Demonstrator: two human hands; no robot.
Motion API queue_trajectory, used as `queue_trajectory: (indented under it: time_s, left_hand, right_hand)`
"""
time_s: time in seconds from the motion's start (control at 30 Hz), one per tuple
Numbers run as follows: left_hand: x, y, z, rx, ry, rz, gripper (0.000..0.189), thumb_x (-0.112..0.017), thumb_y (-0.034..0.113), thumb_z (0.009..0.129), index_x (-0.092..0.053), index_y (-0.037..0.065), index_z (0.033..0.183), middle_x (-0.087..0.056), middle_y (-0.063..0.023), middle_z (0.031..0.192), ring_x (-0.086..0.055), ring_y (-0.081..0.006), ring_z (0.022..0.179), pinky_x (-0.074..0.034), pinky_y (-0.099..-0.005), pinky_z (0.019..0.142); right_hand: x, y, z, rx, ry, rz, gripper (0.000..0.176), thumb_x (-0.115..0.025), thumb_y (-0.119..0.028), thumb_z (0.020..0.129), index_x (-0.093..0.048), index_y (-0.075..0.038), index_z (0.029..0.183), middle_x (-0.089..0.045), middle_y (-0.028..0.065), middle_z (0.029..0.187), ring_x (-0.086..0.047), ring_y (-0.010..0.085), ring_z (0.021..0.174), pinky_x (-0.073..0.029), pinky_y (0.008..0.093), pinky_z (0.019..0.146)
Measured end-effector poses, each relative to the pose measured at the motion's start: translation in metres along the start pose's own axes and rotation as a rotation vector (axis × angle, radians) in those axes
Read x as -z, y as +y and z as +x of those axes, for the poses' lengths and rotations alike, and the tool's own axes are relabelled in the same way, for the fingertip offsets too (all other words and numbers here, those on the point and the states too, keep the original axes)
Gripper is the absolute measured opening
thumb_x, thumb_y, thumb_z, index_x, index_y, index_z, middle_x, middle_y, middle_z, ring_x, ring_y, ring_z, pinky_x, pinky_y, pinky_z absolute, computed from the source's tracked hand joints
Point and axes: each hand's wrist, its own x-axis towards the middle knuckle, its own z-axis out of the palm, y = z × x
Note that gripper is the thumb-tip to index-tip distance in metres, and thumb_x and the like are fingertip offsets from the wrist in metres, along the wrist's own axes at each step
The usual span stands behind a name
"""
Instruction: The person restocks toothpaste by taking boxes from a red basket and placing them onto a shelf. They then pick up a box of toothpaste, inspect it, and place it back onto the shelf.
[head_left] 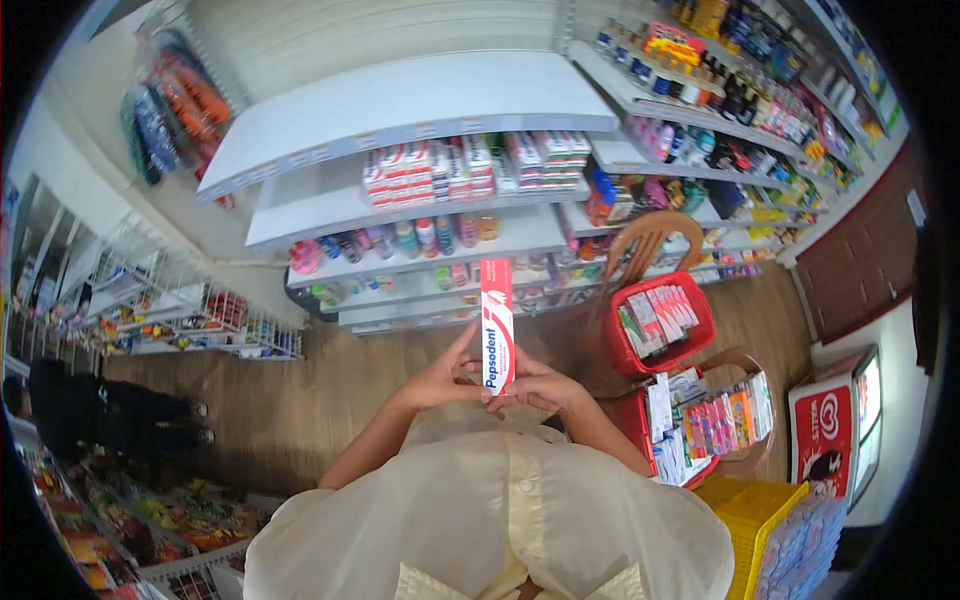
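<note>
A red and white Pepsodent box [497, 325] stands lengthwise in front of my chest, held at its lower end from both sides. My left hand [446, 372] has its fingers closed on the box's left side. On the right side, my right hand [540, 383] grips the same box near its bottom corner. Beyond the hands, stacked toothpaste boxes [403, 172] fill part of a white shelf [320, 205], with bottles [425, 236] on the shelf below.
A red basket [617, 350] of boxes rests on a brown chair [652, 228]; a second chair [768, 445] holds more boxes. A yellow crate [745, 520] is at lower right. Wire racks [170, 315] and a person in dark clothes [110, 415] are on the left.
</note>
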Motion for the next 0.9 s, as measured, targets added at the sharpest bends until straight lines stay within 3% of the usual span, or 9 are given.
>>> queue_trajectory:
  time_s: [0.2,0.47,0.73,0.9]
  left_hand:
    - [0.032,-0.005,-0.067,-0.060,0.124,-0.047,0.117,-0.077,0.000,0.077,0.007,0.020,0.155,-0.054,-0.0195,0.131,-0.054,-0.0225,0.118,-0.053,-0.0399,0.089]
    - [0.060,-0.005,-0.134,-0.016,0.159,-0.031,0.115,-0.078,0.002,0.078,0.005,0.020,0.156,-0.054,-0.0179,0.131,-0.054,-0.0230,0.118,-0.053,-0.0404,0.090]
    - [0.065,-0.010,-0.148,-0.010,0.173,-0.074,0.112,-0.076,0.002,0.079,0.005,0.019,0.156,-0.051,-0.0188,0.134,-0.052,-0.0226,0.120,-0.054,-0.0386,0.087]
    - [0.073,-0.025,-0.147,-0.057,0.207,-0.027,0.113,-0.076,0.003,0.079,0.005,0.018,0.156,-0.053,-0.0172,0.134,-0.055,-0.0201,0.115,-0.053,-0.0369,0.084]
  right_hand:
    - [-0.028,0.036,0.054,-0.072,-0.060,-0.043,0.085,-0.059,-0.003,0.088,-0.008,-0.017,0.154,-0.037,0.0140,0.150,-0.056,0.0247,0.121,-0.053,0.0447,0.093]
    - [-0.056,0.085,0.097,-0.150,-0.050,-0.025,0.083,-0.058,-0.003,0.090,-0.010,-0.021,0.154,-0.038,0.0112,0.150,-0.058,0.0235,0.119,-0.053,0.0447,0.093]
    - [-0.064,0.096,0.109,-0.152,-0.061,-0.032,0.083,-0.058,-0.002,0.090,-0.009,-0.021,0.154,-0.040,0.0102,0.147,-0.059,0.0227,0.114,-0.054,0.0449,0.093]
    - [-0.050,0.098,0.114,-0.271,-0.019,-0.038,0.086,-0.062,-0.006,0.089,-0.008,-0.020,0.154,-0.045,0.0104,0.140,-0.060,0.0245,0.113,-0.053,0.0457,0.093]
